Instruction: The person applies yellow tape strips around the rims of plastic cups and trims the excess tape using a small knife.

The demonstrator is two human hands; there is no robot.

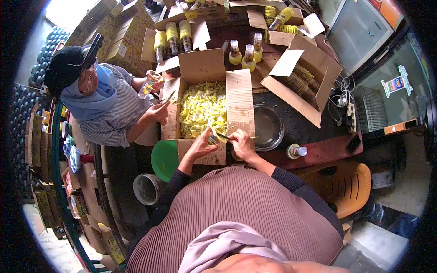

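In the head view, my left hand (204, 145) is closed around a small clear plastic item with yellow on it (214, 133), mostly hidden by the fingers. My right hand (242, 145) grips a slim, dark knife-like tool (223, 136), its tip against that item. Both hands are over the near edge of an open cardboard box (240, 98) filled with crumpled yellow plastic scraps (202, 109). Across the box's left side, a co-worker (107, 95) holds a clear plastic cup or bottle (148, 86) in one hand and a thin blade (170, 96) in the other.
A round clear basin (278, 136) stands right of the box, and a small capped bottle (297, 151) is nearer me. Several yellow-based bottles (248, 59) stand behind. Open cartons (316, 68) hold stacked cups. A green round tub (164, 159), bucket (146, 189) and orange chair (353, 186) are close by.
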